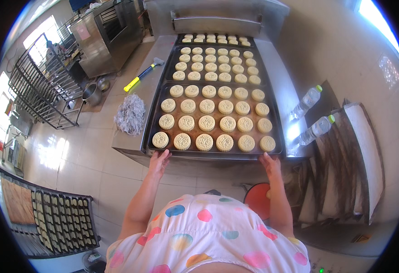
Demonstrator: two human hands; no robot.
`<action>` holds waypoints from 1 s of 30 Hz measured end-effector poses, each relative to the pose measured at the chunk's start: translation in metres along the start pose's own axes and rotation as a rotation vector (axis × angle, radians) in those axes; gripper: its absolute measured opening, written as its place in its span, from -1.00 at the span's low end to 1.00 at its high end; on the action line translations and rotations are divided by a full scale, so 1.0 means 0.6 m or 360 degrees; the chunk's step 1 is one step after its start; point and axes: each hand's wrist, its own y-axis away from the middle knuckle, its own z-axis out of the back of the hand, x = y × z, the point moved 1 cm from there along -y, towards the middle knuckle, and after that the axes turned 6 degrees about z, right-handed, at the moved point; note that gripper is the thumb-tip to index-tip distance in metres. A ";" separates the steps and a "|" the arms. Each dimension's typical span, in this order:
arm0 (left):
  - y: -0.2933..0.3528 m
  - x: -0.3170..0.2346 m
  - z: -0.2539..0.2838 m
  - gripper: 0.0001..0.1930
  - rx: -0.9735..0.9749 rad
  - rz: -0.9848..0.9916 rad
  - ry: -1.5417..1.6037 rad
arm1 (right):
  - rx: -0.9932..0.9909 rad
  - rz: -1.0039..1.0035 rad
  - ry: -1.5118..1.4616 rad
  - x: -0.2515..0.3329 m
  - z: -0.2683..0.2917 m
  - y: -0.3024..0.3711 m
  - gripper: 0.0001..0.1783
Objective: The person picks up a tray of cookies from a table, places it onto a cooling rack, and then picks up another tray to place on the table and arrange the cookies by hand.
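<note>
A dark baking tray (236, 154) of round, pale, patterned mooncakes (204, 142) lies in front of me on a metal conveyor oven's bed. My left hand (160, 162) grips the tray's near edge close to its left corner, thumb on the rim. At the right corner of that same edge, my right hand (271, 164) has hold of the rim. The fingers under the tray are partly hidden. Two more trays of mooncakes lie in line behind it, the farthest at the metal oven opening (217, 22).
Left of the trays lie a grey rag bundle (130, 113) and a yellow-handled scraper (140, 77). Two plastic bottles (315, 129) stand at right. Stacked boards (363, 154) lean by the wall. A rack (45, 86) and a loaded tray stack (65, 218) stand left; a red stool (257, 200) is below.
</note>
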 end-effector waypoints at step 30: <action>0.122 0.245 0.192 -0.70 -0.0189 0.0231 -0.0373 | 0.0486 -0.0650 0.0051 -0.146 -0.057 0.076 -0.58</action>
